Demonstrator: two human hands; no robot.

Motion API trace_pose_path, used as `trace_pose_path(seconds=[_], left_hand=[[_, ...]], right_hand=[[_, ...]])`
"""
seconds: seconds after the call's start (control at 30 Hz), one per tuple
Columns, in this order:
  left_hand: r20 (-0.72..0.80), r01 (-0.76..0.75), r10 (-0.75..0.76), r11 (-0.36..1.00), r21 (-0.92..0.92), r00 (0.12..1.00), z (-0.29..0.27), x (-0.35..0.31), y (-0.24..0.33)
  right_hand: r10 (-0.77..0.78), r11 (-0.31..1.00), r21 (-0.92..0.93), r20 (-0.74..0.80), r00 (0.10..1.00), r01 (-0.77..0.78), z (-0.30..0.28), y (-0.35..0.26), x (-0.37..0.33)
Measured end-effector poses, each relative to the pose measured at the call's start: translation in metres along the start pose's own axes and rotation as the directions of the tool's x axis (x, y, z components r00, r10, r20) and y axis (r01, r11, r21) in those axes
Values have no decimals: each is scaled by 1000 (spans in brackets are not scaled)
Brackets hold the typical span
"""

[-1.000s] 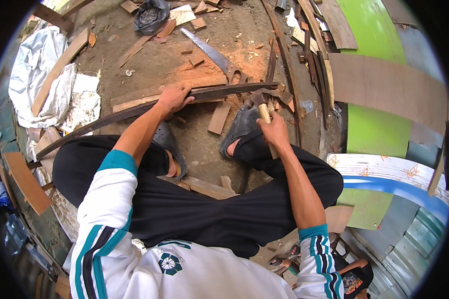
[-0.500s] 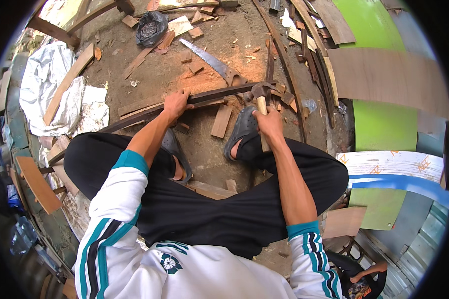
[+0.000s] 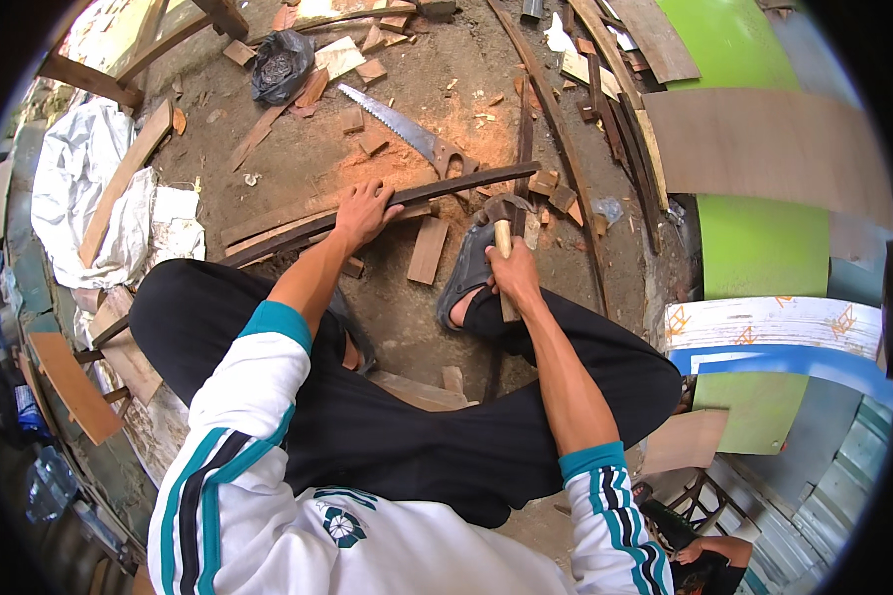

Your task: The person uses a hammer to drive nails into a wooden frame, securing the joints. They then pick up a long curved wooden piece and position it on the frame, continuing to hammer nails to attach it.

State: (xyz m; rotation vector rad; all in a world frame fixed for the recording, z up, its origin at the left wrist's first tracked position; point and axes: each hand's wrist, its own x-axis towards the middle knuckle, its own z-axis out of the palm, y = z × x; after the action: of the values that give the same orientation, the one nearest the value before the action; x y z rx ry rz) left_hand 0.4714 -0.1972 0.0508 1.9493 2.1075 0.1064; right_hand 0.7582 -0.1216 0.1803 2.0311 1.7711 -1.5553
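My right hand [image 3: 513, 270] is closed round the wooden handle of a claw hammer [image 3: 503, 238]. The hammer's metal head is over the toe of my right clog [image 3: 463, 260], just on the near side of a long dark wooden strip [image 3: 466, 181]. That strip slants from my left knee up to the right. My left hand [image 3: 364, 212] lies over its middle, fingers bent across it and thumb along its near edge, holding it down. Paler wooden pieces [image 3: 278, 226] lie alongside and under the strip. A short wood block [image 3: 428, 250] sits between my feet.
Beyond the strip a handsaw [image 3: 407, 129] lies on sawdust. Small offcuts [image 3: 556, 188] are near the strip's right end. A black plastic bag [image 3: 280, 65] and white sacking [image 3: 87, 188] are to the left. Long battens [image 3: 556, 119] and a green panel [image 3: 764, 248] line the right. Another person's arm [image 3: 716, 547] shows at lower right.
The hammer head has dropped from over the strip's right end to its near side, by my clog. My left hand has shifted slightly right along the strip. The whole view has tilted a little.
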Motion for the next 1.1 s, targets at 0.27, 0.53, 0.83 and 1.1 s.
trace_pose_path(seconds=[0.27, 0.53, 0.83, 1.1], left_hand=[[85, 83, -66, 973, -215, 994, 9, 5, -6], [216, 66, -13, 968, -241, 976, -2, 15, -19], [28, -10, 18, 962, -271, 999, 0, 11, -18], [174, 48, -8, 973, -227, 985, -1, 13, -24]], right_hand=[[-239, 942, -280, -181, 954, 183, 26, 15, 37], [-209, 949, -270, -149, 966, 164, 41, -48, 38], [-192, 915, -378, -98, 976, 142, 63, -28, 50], [-430, 887, -296, -249, 868, 354, 62, -24, 37]])
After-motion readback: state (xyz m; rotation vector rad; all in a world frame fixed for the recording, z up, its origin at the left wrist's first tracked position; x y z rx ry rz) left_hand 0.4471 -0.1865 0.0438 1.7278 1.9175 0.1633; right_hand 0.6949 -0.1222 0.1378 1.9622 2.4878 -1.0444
